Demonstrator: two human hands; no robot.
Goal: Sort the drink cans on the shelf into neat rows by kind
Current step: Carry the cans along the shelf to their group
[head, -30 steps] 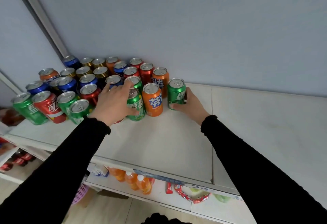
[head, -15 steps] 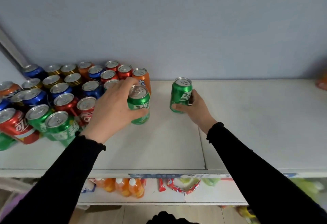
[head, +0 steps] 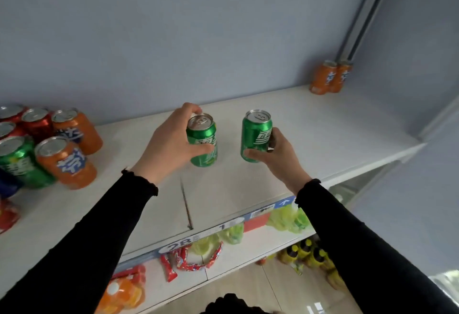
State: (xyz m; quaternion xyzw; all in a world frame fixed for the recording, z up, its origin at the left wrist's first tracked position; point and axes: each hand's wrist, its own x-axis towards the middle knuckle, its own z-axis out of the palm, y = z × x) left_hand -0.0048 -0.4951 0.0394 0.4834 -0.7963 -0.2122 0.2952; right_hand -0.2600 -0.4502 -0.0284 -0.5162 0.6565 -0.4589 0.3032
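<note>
Green, orange and red cans crowd the far left of the white shelf (head: 248,189): a green can (head: 19,162) and an orange can (head: 65,162) stand at the front of the cluster, another orange can (head: 79,130) behind them, and red cans (head: 37,121) at the back by the wall. A long way to the right of that cluster, near the middle of the shelf, the left hand (head: 171,145) grips a green can (head: 202,140) from its left side, thumb across the front and fingers (head: 191,110) curled over the rim. Just right of it, not touching, the right hand (head: 275,154) holds a second green can (head: 255,137), thumb on the front low down and fingers wrapped round the back. Whether either can rests on the shelf or is lifted just above it is unclear. Both arms wear black sleeves. Far to the right of the held cans, at the shelf's back corner, two orange cans (head: 327,77) stand side by side, touching.
</note>
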